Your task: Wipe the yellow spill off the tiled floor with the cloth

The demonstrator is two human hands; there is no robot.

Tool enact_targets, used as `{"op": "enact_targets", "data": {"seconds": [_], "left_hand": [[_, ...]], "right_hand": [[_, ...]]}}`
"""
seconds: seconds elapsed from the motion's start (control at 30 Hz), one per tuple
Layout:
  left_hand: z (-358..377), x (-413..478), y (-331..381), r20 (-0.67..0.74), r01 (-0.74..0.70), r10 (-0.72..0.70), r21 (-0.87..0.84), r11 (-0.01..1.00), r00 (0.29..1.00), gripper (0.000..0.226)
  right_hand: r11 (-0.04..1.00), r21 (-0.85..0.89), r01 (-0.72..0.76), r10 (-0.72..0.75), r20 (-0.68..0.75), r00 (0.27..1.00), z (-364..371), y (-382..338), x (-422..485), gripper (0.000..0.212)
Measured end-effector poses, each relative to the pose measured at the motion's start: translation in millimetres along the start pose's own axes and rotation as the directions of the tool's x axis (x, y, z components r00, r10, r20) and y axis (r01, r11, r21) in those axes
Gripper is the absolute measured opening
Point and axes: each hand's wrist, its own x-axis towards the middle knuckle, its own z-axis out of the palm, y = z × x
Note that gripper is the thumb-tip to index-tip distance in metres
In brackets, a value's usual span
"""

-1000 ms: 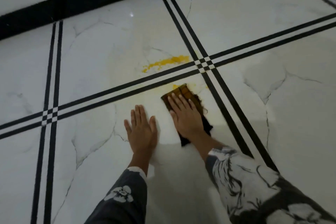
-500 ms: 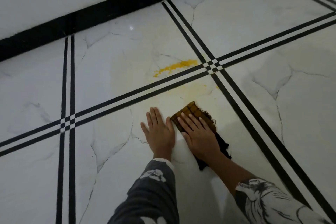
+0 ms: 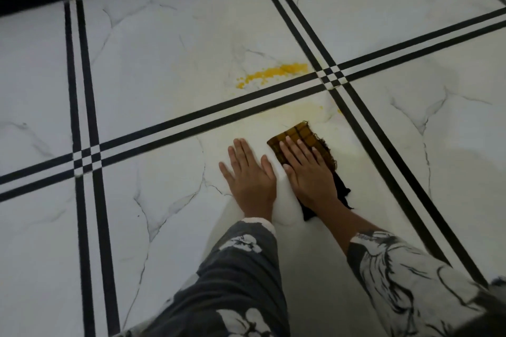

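cloth [image 3: 299, 134] lies flat under your right hand [image 3: 306, 169], just right of centre, whose straight fingers press it to the tiled floor [image 3: 164, 63]. your left hand [image 3: 250, 172] rests open and flat on bare tile just beside it, holding nothing. since a second ago you have drawn the cloth back toward you from the double black stripes [image 3: 219, 117]. the small yellow blob at its far edge is gone, leaving only a pale yellowish film [image 3: 304, 109] on the near tile, so that patch looks nearly done. the thick yellow spill [image 3: 273, 74] beyond the stripes, above centre, looks as it did before, untouched. your left hand has also closed in beside the right. the next stroke probably has to reach over the stripes.
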Motion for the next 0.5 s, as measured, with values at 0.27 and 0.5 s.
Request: {"op": "enact_targets", "data": {"seconds": [0.27, 0.5], "left_hand": [[-1, 3, 1, 0.104, 0.017, -0.025, 0.074, 0.997, 0.994, 0.068], [-18, 91, -15, 0.063, 0.124, -0.128, 0.069, 0.99, 0.99, 0.057]], "right_hand": [[0.999, 0.0, 0.037, -0.037, -0.028, 0.999, 0, -5, 16, 0.052], [0.999, -0.029, -0.032, 0.033, 0.046, 0.998, -4, 0, 109, 0.053]]}}
